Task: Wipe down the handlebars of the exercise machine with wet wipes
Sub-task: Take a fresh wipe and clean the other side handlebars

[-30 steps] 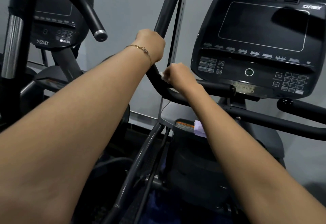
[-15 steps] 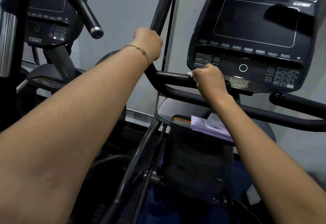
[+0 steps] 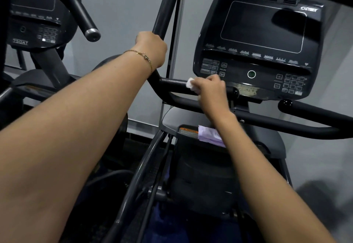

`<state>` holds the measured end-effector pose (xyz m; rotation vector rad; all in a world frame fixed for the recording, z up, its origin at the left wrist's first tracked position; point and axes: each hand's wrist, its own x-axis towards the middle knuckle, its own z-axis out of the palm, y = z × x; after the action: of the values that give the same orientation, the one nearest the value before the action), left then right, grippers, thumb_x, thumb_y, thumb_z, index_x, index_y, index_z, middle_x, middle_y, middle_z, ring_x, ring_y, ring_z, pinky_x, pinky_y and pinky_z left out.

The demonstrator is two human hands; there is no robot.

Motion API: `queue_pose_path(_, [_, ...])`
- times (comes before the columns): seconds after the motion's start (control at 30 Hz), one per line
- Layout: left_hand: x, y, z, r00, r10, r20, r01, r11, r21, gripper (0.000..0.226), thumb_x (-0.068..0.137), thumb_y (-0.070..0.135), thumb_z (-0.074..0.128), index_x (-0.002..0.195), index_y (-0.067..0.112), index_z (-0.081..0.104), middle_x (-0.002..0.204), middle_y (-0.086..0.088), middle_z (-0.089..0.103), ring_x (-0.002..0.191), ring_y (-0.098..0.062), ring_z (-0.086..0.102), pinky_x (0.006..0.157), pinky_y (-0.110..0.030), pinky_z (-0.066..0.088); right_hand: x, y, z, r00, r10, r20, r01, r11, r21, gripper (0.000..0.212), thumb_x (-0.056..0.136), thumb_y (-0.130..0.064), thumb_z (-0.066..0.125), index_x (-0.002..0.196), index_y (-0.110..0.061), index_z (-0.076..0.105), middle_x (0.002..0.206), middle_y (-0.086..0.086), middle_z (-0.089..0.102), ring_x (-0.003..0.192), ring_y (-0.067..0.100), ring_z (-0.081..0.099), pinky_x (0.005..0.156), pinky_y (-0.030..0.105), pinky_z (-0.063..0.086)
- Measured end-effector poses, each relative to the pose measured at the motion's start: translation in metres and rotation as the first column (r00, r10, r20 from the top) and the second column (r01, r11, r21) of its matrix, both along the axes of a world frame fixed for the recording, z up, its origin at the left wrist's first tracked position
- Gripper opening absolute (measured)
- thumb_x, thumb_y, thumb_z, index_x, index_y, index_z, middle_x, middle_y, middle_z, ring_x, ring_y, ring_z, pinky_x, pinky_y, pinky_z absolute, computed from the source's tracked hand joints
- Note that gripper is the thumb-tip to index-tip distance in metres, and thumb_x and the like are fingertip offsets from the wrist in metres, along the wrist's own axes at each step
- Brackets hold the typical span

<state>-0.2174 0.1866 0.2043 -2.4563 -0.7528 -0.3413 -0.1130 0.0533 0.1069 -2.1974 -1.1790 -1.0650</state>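
**Wet wipe on the short handlebar below the console**

The right hand (image 3: 212, 91) is holding a small white wet wipe (image 3: 191, 84) against the short horizontal handlebar (image 3: 172, 84), just below the left corner of the console (image 3: 257, 38). Its fingers are curling over the bar and bunching the wipe, whose crumpled end is sticking out to the left of the knuckles. The left hand (image 3: 152, 48) is gripping the tall curved bar (image 3: 165, 11) higher up, fingers wrapping fully round the tube just above the point where it is bending to meet the short handlebar. A thin gold bracelet (image 3: 142, 56) is hanging at that wrist. Beneath the right forearm, a pale purple pack of wipes (image 3: 208, 134) is lying on the grey ledge (image 3: 172, 118) of the machine, partly hidden by the arm and touching an orange warning label (image 3: 188, 131). A second machine (image 3: 34, 17) is standing to the left, in front of a grey wall (image 3: 118, 13).
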Motion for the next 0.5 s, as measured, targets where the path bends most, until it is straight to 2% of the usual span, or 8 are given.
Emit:
queue_pose_path(0.07, [0.001,-0.001,0.0,1.0,0.0,-0.012,0.0,1.0,0.006,0.027,0.091,0.001,0.042,0.114,0.003,0.057,0.109,-0.01,0.061,0.064,-0.019,0.046,0.045,-0.024,0.027,0.006,-0.024,0.01,0.975,0.114,-0.193,-0.085,0.985,0.153,0.027,0.088,-0.001,0.054,0.108,-0.01,0.069,0.104,0.001,0.065,0.095,0.018,0.051,0.08,0.018,0.04])
queue_pose_path(0.1, [0.002,-0.001,0.0,1.0,0.001,-0.019,0.0,1.0,0.012,0.028,0.091,0.001,0.042,0.115,0.003,0.057,0.11,-0.01,0.061,0.067,-0.019,0.047,0.046,-0.024,0.027,0.008,-0.033,0.019,0.924,0.222,-0.311,-0.138,0.953,0.27,0.025,0.087,-0.002,0.056,0.106,-0.01,0.07,0.104,0.002,0.065,0.094,0.014,0.055,0.077,0.01,0.041])
queue_pose_path(0.17, [0.004,-0.001,-0.001,0.999,0.007,-0.032,-0.006,1.0,0.027,0.028,0.091,0.0,0.042,0.115,0.003,0.057,0.111,-0.01,0.061,0.068,-0.019,0.048,0.046,-0.024,0.027,0.014,-0.046,0.037,0.802,0.387,-0.455,-0.187,0.886,0.425,0.018,0.085,-0.007,0.062,0.1,-0.014,0.07,0.096,0.005,0.067,0.086,0.01,0.059,0.074,0.011,0.045])
queue_pose_path(0.23, [0.004,-0.001,-0.002,0.999,0.015,-0.036,-0.014,0.999,0.032,0.029,0.091,0.0,0.042,0.116,0.003,0.056,0.111,-0.01,0.061,0.069,-0.019,0.048,0.046,-0.024,0.027,0.022,-0.055,0.045,0.828,0.271,-0.492,-0.134,0.946,0.295,0.016,0.085,-0.01,0.063,0.097,-0.018,0.07,0.091,0.004,0.065,0.082,0.009,0.058,0.07,0.014,0.043])
queue_pose_path(0.3, [0.003,-0.001,-0.003,0.999,0.019,-0.039,-0.018,0.999,0.042,0.029,0.091,0.0,0.042,0.116,0.003,0.056,0.109,-0.01,0.061,0.074,-0.02,0.049,0.047,-0.025,0.029,0.029,-0.06,0.042,0.93,0.024,-0.367,-0.009,0.999,0.041,0.017,0.086,-0.013,0.061,0.099,-0.016,0.072,0.099,0.007,0.066,0.095,0.017,0.058,0.079,0.022,0.044])
queue_pose_path(0.37, [0.001,0.0,-0.002,0.999,0.015,-0.034,-0.014,0.999,0.043,0.027,0.091,0.0,0.042,0.113,0.003,0.057,0.101,-0.01,0.06,0.072,-0.02,0.049,0.05,-0.025,0.032,0.033,-0.062,0.037,0.978,-0.129,-0.163,0.113,0.988,-0.106,0.019,0.088,-0.019,0.061,0.103,-0.014,0.072,0.116,0.008,0.06,0.112,0.027,0.048,0.094,0.034,0.04])
queue_pose_path(0.43, [0.0,0.0,-0.001,1.0,0.003,-0.025,-0.002,0.999,0.034,0.026,0.09,-0.002,0.041,0.109,0.003,0.058,0.09,-0.008,0.054,0.059,-0.017,0.044,0.047,-0.024,0.028,0.032,-0.061,0.034,0.979,-0.193,-0.059,0.182,0.972,-0.149,0.022,0.09,-0.019,0.059,0.106,-0.011,0.071,0.12,0.01,0.056,0.114,0.029,0.045,0.094,0.036,0.039])
queue_pose_path(0.5, [0.001,-0.001,-0.001,1.0,-0.001,-0.03,0.002,0.999,0.032,0.026,0.09,-0.002,0.041,0.108,0.004,0.058,0.089,-0.007,0.052,0.053,-0.015,0.036,0.045,-0.023,0.025,0.031,-0.052,0.033,0.98,-0.195,-0.039,0.186,0.969,-0.165,0.022,0.091,-0.012,0.054,0.106,-0.005,0.07,0.115,0.014,0.061,0.109,0.032,0.05,0.088,0.036,0.042])
